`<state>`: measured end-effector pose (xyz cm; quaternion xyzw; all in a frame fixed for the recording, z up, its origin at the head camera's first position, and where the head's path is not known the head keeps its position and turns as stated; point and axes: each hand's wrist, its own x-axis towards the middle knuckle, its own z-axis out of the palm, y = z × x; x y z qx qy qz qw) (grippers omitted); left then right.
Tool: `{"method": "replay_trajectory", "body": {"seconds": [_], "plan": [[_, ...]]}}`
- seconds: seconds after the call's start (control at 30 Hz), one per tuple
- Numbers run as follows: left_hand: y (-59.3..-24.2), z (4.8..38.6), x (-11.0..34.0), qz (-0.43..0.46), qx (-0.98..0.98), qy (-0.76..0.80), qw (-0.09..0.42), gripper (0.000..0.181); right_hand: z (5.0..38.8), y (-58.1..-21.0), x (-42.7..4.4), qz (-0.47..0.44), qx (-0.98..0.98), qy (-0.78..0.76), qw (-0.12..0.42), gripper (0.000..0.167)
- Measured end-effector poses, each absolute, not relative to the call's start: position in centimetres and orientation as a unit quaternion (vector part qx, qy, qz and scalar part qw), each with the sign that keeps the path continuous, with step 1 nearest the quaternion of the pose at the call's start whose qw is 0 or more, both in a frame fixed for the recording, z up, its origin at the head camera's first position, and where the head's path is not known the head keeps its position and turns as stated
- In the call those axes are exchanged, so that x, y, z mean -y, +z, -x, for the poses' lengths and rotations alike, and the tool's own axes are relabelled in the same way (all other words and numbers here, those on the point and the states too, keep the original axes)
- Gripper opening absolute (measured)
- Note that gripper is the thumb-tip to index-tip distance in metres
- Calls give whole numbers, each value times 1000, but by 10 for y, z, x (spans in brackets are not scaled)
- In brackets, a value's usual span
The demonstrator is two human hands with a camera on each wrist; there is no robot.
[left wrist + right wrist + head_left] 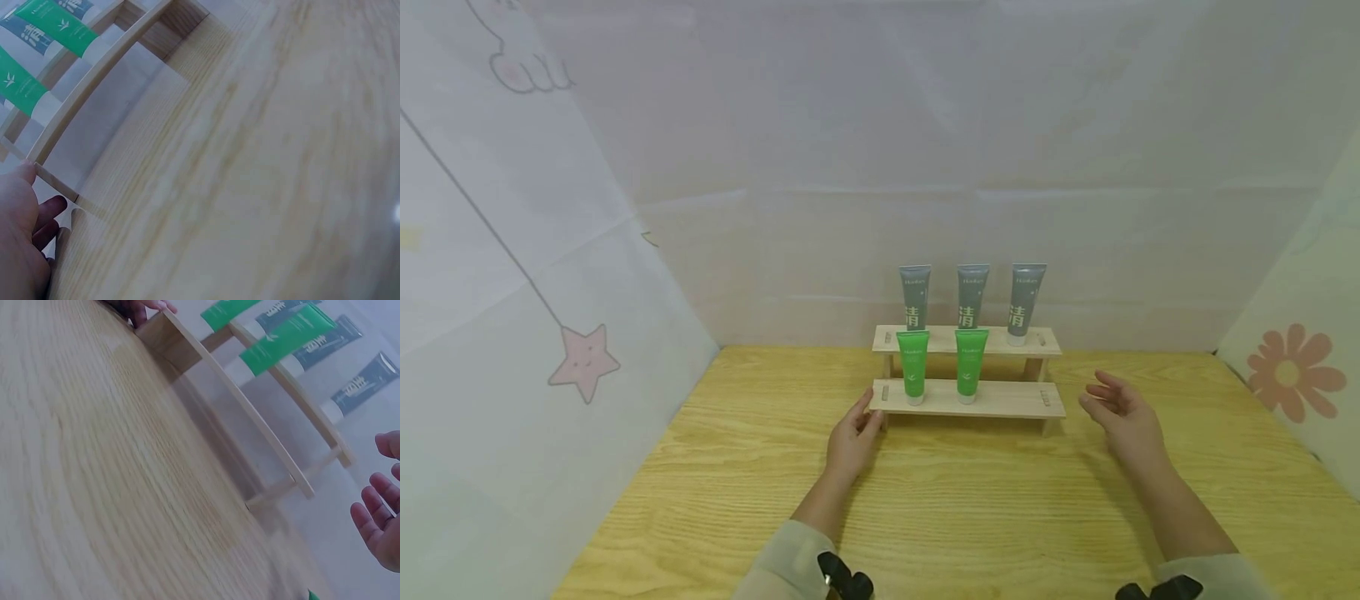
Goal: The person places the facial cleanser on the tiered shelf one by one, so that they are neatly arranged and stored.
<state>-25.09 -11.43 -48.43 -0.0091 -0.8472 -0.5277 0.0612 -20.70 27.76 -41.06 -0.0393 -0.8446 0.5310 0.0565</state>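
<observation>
A two-tier wooden display stand (967,398) rests on the table. Two green squeeze tubes (972,362) stand caps down on its lower shelf, toward the left and middle. Three grey squeeze tubes (1026,300) stand along the upper shelf, the left two partly hidden by the green ones. My left hand (850,443) holds the lower shelf's left end, its thumb (26,171) against the front corner. To the right of the stand, my right hand (1126,422) is held apart from it, fingers (369,525) loosely bent with nothing in them.
The wood-grain table (970,500) reaches back to a pale cloth wall (820,250). Printed cloth walls flank it, with a pink star (584,362) left and a flower (1296,372) right. A small green tip (312,595) shows at the right wrist view's bottom edge.
</observation>
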Motion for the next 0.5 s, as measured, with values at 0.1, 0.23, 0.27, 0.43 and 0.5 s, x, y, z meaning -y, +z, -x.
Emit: {"method": "replay_trajectory", "body": {"seconds": [0.1, 0.23, 0.27, 0.43, 0.5], "plan": [[-483, 250, 114, 10, 848, -527, 62, 52, 201, -412, -288, 40, 847, 527, 60, 75], [-483, 250, 114, 9, 849, -524, 61, 52, 193, -415, -303, 36, 851, 520, 62, 74], [-483, 250, 114, 8, 849, -524, 61, 53, 191, -417, -307, 36, 852, 518, 64, 73], [-483, 249, 114, 3, 848, -526, 61, 52, 182, -423, -324, 43, 852, 517, 64, 73], [-483, 249, 113, 2, 848, -526, 62, 52, 179, -426, -329, 48, 852, 517, 65, 73]]}}
